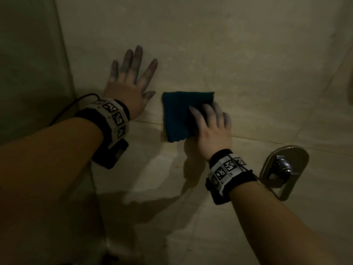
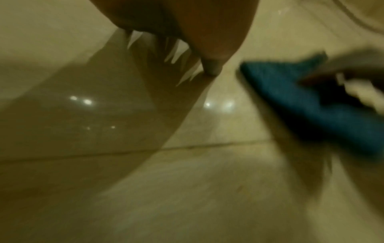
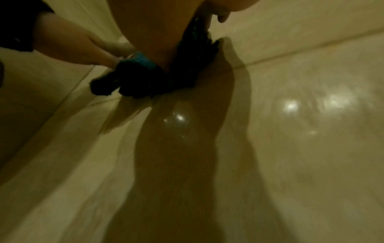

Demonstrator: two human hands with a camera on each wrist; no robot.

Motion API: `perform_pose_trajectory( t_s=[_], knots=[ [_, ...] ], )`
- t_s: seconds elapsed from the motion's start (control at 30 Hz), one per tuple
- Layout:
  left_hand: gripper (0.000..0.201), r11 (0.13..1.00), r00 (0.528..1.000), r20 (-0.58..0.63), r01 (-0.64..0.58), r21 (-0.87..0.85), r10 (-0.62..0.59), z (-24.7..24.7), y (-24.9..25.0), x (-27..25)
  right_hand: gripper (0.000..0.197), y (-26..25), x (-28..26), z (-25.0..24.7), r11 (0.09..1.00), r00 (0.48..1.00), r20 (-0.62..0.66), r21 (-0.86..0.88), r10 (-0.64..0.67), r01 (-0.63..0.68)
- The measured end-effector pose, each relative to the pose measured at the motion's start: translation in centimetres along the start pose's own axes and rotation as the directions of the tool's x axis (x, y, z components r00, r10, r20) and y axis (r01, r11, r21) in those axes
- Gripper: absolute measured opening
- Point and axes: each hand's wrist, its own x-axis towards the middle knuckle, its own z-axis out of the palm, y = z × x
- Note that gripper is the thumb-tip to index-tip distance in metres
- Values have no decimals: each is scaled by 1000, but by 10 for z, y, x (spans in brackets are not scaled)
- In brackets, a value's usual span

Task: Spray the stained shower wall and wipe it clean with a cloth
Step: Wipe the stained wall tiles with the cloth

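A folded teal cloth [image 1: 177, 115] lies flat against the beige tiled shower wall [image 1: 238, 54], across a grout line. My right hand [image 1: 210, 127] grips its right edge with curled fingers and holds it to the tile. The right wrist view shows the cloth [image 3: 141, 78] bunched under that hand [image 3: 162, 32]. My left hand [image 1: 126, 87] rests flat on the wall just left of the cloth, fingers spread, holding nothing. In the left wrist view its thumb [image 2: 212, 57] touches the tile, with the blurred cloth [image 2: 301, 102] to the right. No spray bottle is in view.
A metal shower valve plate with a lever handle [image 1: 282, 171] sticks out of the wall below and right of my right wrist. The wall corner [image 1: 65, 54] runs down the left side, beside my left hand. The tile is glossy with light reflections [image 3: 290, 105].
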Motion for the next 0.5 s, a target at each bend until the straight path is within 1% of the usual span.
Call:
perform_pose_trajectory(
  t_s=[0.1,0.17,0.23,0.3,0.37,0.4,0.43,0.5],
  knots=[
    [70,999,999,-29,-37,16,37,5,-7,-1,46,3,28,-16,999,997,-72,-19,27,-28],
    [70,997,998,-23,-52,50,54,6,-11,-3,40,2,39,-22,998,993,-115,-64,-25,18],
    [71,995,998,-10,-65,72,66,5,-12,-4,37,4,40,-22,989,983,-142,-110,-114,98],
    [72,994,998,3,-63,91,63,4,-11,-3,41,8,34,-18,974,971,-117,-114,-208,195],
    [71,993,999,24,-47,112,45,3,-11,-2,48,9,30,-13,948,949,-44,-83,-311,306],
    [71,992,999,32,-41,118,38,3,-10,-2,50,9,28,-10,942,943,-7,-60,-333,332],
    [71,993,999,36,-35,114,31,2,-8,-2,51,7,25,-8,945,945,23,-40,-325,326],
    [71,998,999,33,-11,69,9,3,-2,-5,53,0,15,-5,962,960,84,-23,-268,271]
  ],
)
